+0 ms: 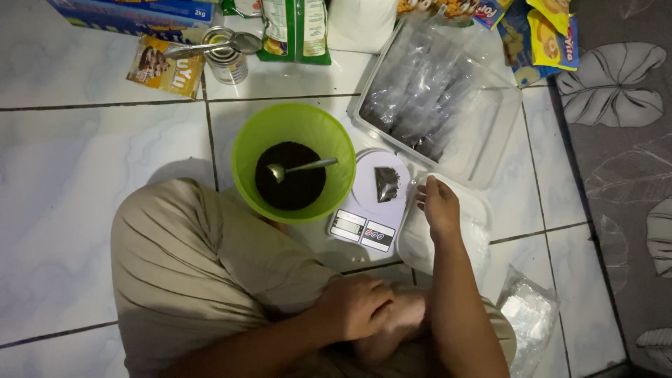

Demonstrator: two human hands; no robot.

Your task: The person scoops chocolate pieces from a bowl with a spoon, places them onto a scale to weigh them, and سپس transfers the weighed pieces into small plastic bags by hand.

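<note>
A green plastic bowl (245,140) holds dark crumbs with a metal spoon (301,168) resting in them. To its right stands a white kitchen scale (364,227) with a small clear bag of dark crumbs (386,183) on its round plate. My right hand (439,207) reaches over a white lid or tray (413,245) just right of the scale, fingertips near the plate's edge, holding nothing I can make out. My left hand (357,305) rests curled on my foot (402,325), below the scale.
A clear plastic tub (504,119) with several filled dark bags sits at the upper right. Packets, a blue box (133,14) and an open tin (227,56) with a spoon lie along the top. A stack of clear bags (528,315) lies at the lower right, beside a leaf-patterned mat (616,140). My knee (189,259) fills the lower left.
</note>
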